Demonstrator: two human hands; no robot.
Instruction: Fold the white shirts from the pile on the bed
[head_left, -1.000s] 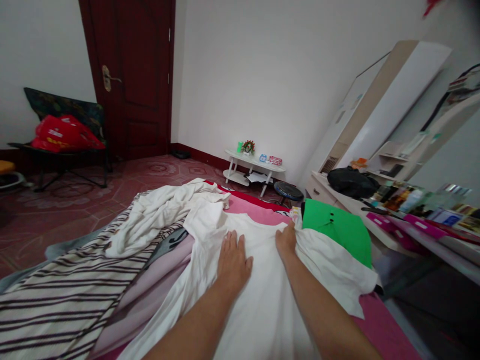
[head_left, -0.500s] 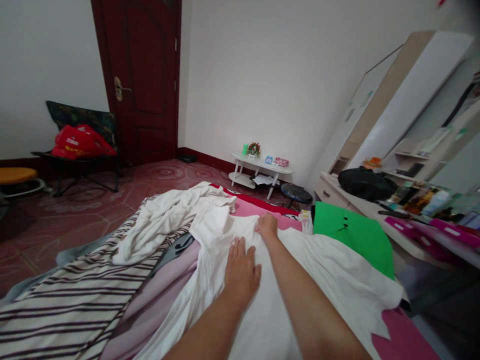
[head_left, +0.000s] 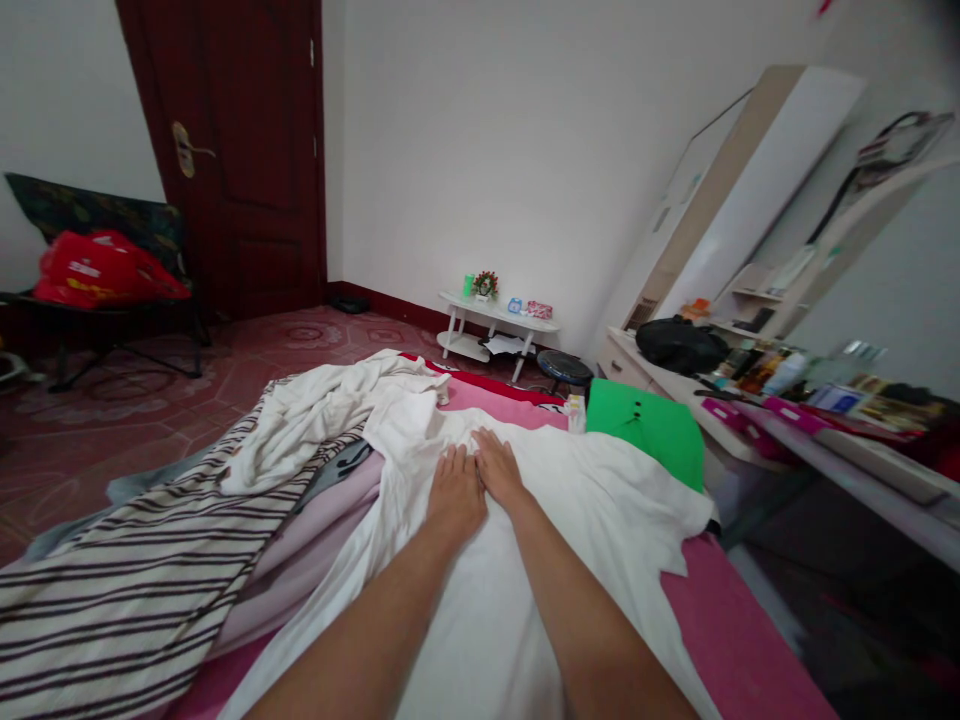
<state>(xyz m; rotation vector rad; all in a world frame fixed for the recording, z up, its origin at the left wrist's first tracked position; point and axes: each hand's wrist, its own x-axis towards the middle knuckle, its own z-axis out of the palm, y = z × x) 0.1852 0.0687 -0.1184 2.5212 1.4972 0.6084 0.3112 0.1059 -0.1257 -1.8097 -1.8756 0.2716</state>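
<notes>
Across the pink cover [head_left: 739, 630], a white shirt [head_left: 592, 500] lies spread.
Its length runs away from the person, directly beneath both palms; the left hand [head_left: 457, 497] rests flat, fingers outstretched; the right hand [head_left: 498, 467], nearer the far edge, touches cloth, its grip unclear.

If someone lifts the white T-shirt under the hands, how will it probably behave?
The white T-shirt would likely hang floppy: its fabric lies in soft folds. It may bunch easily, given the creases beside the left hand.
</notes>
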